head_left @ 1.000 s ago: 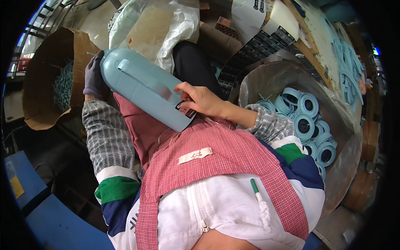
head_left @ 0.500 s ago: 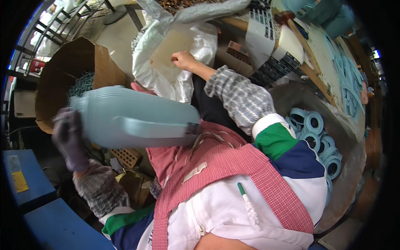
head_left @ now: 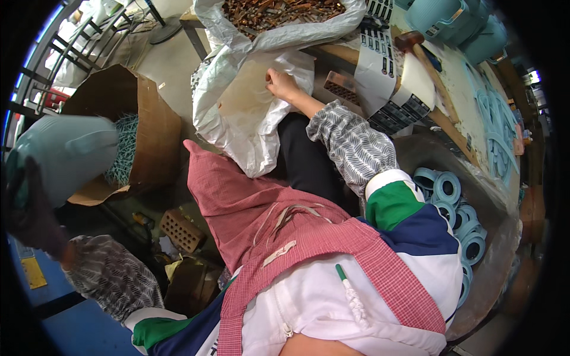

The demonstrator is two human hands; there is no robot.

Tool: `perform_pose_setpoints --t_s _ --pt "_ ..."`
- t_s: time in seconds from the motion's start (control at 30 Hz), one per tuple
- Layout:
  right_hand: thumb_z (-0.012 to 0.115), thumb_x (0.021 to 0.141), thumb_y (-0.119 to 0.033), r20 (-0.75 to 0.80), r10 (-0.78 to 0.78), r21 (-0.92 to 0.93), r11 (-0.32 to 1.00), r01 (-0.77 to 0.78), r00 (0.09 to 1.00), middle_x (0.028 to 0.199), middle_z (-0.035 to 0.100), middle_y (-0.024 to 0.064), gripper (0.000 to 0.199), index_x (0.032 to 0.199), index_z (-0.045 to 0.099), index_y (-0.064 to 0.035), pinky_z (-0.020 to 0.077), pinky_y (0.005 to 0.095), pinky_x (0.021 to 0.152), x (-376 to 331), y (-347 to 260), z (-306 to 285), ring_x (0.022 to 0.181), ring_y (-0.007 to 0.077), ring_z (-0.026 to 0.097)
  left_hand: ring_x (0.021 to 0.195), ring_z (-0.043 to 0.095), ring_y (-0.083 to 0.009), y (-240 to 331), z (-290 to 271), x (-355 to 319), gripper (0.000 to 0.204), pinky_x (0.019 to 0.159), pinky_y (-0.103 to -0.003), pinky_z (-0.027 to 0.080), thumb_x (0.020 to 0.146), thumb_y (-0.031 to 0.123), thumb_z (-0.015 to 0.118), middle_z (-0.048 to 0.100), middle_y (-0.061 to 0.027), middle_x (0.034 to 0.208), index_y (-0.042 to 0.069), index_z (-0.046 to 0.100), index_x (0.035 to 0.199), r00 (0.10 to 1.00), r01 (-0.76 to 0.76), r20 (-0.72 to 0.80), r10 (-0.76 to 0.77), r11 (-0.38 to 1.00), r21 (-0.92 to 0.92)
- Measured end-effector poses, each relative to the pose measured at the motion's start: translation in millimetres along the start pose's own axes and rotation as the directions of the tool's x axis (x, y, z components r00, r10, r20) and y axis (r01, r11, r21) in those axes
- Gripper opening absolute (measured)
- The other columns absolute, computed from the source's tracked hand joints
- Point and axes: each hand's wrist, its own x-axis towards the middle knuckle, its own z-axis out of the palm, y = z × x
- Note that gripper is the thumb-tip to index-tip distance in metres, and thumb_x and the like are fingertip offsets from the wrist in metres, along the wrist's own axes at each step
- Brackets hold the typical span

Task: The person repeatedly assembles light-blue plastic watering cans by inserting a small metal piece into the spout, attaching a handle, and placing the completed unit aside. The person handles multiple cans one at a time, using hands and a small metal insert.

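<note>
At the far left, my gloved left hand (head_left: 35, 207) grips the end of a large pale blue plastic jug (head_left: 71, 148) with a moulded handle on its side. The jug lies sideways in front of a cardboard box (head_left: 160, 130), partly covering its opening. My bare right hand (head_left: 282, 85) is over a white plastic bag (head_left: 208, 110). Its fingers are curled together; whatever they might hold is hidden.
Thin blue-green plastic scraps (head_left: 124, 148) fill the box. Small rusty brown pieces (head_left: 279, 18) lie in the bag's upper part. On the right are blue rings (head_left: 446, 187), a worktable (head_left: 442, 59) with a hammer (head_left: 409, 41), and more blue jugs (head_left: 436, 21). A perforated brick (head_left: 181, 230) sits below.
My left hand has carried the jug from across my lap to the far left, beside the box. My right hand has shifted slightly right, staying over the bag.
</note>
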Motion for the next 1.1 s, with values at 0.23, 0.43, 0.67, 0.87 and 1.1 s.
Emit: perform_pose_setpoints --t_s 0.23,0.43,0.67,0.87,1.1 --pt "0.067 0.083 -0.015 0.124 0.021 0.47 0.879 -0.077 0.992 0.076 0.066 0.0057 0.019 0.098 0.066 -0.0037 0.0493 0.0283 0.062 -7.5 -16.7 -47.6 0.07 0.0139 0.066 0.102 0.061 -0.0305 203.5 85.9 -20.2 0.05 0.085 -0.039 0.051 0.067 0.012 0.082 0.059 -0.0172 0.115 0.008 0.059 0.111 0.936 -0.317 -0.071 0.344 0.741 -0.592" --pt "0.064 0.09 -0.02 0.06 -0.286 0.816 0.565 0.118 0.956 0.083 0.064 0.0034 0.022 0.085 0.066 0.0005 0.0447 0.0214 0.067 -81.3 -89.2 -170.4 0.07 0.0076 0.054 0.111 0.054 -0.0352 282.3 129.1 -47.7 0.077 0.096 -0.043 0.043 0.059 0.025 0.086 0.059 -0.0153 0.117 0.009 0.052 0.126 0.993 -0.108 -0.101 0.056 0.766 -0.634" --pt "0.058 0.092 -0.012 0.066 -0.303 0.939 0.342 0.044 0.951 0.098 0.065 0.0088 0.016 0.101 0.062 0.0001 0.0503 0.0266 0.081 -130.3 -132.8 -243.2 0.092 0.0144 0.063 0.107 0.058 -0.0228 307.3 141.3 -38.6 0.09 0.092 -0.035 0.048 0.063 0.017 0.085 0.057 -0.0132 0.119 0.002 0.038 0.138 0.954 0.095 0.249 0.166 0.619 -0.779" --pt "0.061 0.079 -0.001 -0.25 -0.529 0.13 0.812 0.57 0.811 0.09 0.061 0.0152 0.023 0.102 0.058 -0.0012 0.052 0.0341 0.074 -139.1 -127.4 -209.6 0.084 0.0294 0.064 0.113 0.054 -0.0281 315.1 160.4 -44.5 0.095 0.097 -0.039 0.042 0.058 0.013 0.082 0.053 -0.0125 0.128 0.004 0.037 0.14 0.96 0.07 0.181 0.211 0.448 -0.891" --pt "0.056 0.076 -0.003 0.095 -0.494 -0.22 0.836 0.502 0.864 0.092 0.063 0.0125 0.017 0.093 0.059 -0.0041 0.0523 0.0384 0.071 -147.4 -136.1 -198.9 0.082 0.0328 0.064 0.113 0.054 -0.0347 317.1 159.2 -62.0 0.083 0.097 -0.044 0.041 0.052 0.018 0.083 0.057 -0.013 0.125 0.005 0.051 0.128 0.957 0.101 0.209 0.2 0.445 -0.89"
